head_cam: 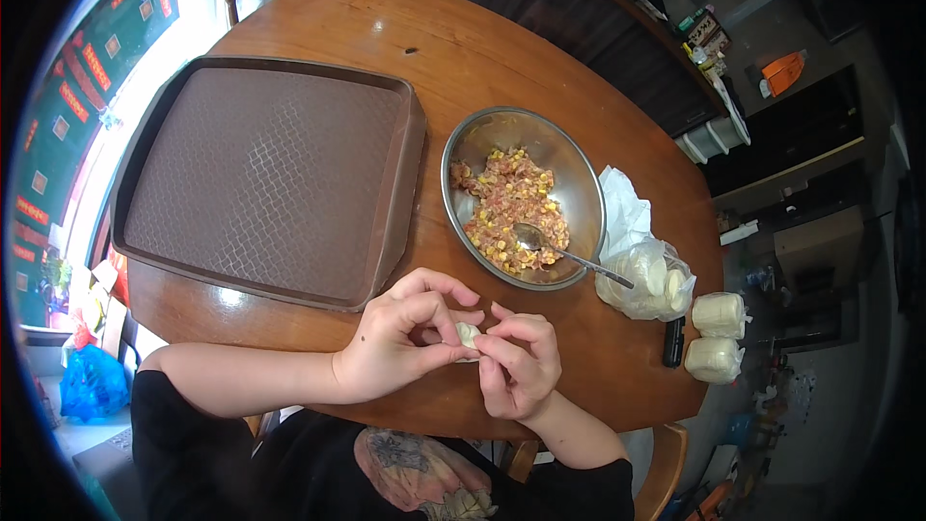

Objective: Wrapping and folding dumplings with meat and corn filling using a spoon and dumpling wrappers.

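Between my two hands is a small white dumpling (pixel 468 333), largely hidden by the fingers. My left hand (pixel 409 333) pinches its left side with thumb and forefinger. From the right, the fingertips of my right hand (pixel 519 362) press on its edge. Beyond my hands stands a steel mixing bowl (pixel 579 159) with minced meat and corn filling (pixel 510 195) in it. A metal spoon (pixel 532 235) rests in the filling, its handle over the rim. Right of the bowl, an opened plastic bag holds round dumpling wrappers (pixel 655 275).
A brown plastic tray (pixel 268 174) takes up the left of the wooden table (pixel 492 51). Two wrapped stacks of wrappers (pixel 716 336) stand at the right edge beside a black object (pixel 673 342). White paper or plastic (pixel 623 206) lies behind the opened bag. A wooden chair (pixel 662 467) is at lower right.
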Tool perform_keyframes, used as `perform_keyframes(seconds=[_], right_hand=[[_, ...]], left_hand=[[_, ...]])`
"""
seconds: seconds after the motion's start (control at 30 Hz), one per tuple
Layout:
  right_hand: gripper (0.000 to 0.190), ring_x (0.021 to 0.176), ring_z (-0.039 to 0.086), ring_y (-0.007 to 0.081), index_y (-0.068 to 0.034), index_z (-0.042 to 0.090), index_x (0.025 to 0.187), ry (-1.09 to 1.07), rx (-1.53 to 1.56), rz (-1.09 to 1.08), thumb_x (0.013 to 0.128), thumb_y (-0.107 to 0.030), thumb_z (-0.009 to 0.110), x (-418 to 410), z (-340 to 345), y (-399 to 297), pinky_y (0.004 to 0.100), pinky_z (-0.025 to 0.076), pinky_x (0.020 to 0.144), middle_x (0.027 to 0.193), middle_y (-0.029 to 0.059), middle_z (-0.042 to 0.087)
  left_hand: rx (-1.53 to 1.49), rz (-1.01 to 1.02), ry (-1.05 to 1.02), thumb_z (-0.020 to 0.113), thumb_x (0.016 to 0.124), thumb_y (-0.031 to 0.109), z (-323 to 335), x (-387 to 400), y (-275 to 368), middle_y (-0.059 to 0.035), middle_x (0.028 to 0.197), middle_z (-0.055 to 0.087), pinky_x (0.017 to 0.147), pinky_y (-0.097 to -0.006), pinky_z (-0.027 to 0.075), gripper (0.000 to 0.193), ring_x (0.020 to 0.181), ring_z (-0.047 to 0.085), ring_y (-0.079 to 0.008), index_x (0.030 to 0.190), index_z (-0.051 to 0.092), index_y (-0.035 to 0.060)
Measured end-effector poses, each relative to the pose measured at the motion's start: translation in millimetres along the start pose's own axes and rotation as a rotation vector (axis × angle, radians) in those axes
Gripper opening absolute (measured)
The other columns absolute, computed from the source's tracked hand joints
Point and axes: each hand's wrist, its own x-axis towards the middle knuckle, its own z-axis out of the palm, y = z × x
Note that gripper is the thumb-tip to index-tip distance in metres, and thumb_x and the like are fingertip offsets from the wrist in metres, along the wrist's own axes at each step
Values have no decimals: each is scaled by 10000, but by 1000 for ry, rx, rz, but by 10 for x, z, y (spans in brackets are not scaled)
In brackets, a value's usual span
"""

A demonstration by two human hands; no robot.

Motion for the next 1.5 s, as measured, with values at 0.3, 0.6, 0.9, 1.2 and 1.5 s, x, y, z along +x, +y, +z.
perform_keyframes(seconds=[0.3, 0.6, 0.9, 1.2, 1.5], right_hand=[[174, 890, 676, 303, -14, 684, 1000, -120, 56, -27, 842, -20, 611, 78, -117, 100, 482, 578, 922, 995, 157, 672], [316, 1018, 678, 268, -129, 719, 1011, -192, -24, -165, 726, -63, 837, 46, -139, 274, 375, 615, 868, 1180, 67, 661], [231, 973, 667, 221, -123, 784, 891, -193, 21, -242, 697, -20, 856, 54, -156, 261, 394, 619, 889, 1088, 49, 653], [304, 868, 643, 226, -95, 725, 957, -120, 172, -26, 701, -49, 882, 0, -46, 167, 336, 548, 698, 1009, 37, 650], [386, 876, 617, 140, -25, 616, 1093, -89, 351, 315, 803, -75, 866, -165, 14, 159, 263, 533, 756, 1047, 88, 573]], left_hand=[[-3, -90, -50, 771, 868, 12, -40, 90, 83, -133, 1366, 534, 873, -277, 632, 119, 1086, 694, -205, 972, 726, -26], [-443, -502, 19, 739, 905, -3, -105, 146, 17, -172, 1291, 601, 900, -301, 602, 67, 1006, 714, -201, 941, 709, -51], [-328, -438, -22, 733, 916, 11, -59, 113, 35, -143, 1202, 649, 861, -278, 600, 98, 985, 706, -164, 974, 691, -56], [-8, -304, -15, 773, 895, 65, -25, 45, 61, -100, 1181, 660, 778, -252, 563, 71, 954, 656, -112, 933, 745, 12], [-426, -552, -55, 763, 927, 137, -70, 74, 64, -45, 1131, 620, 895, -272, 510, 112, 1003, 622, -102, 979, 764, 38]])
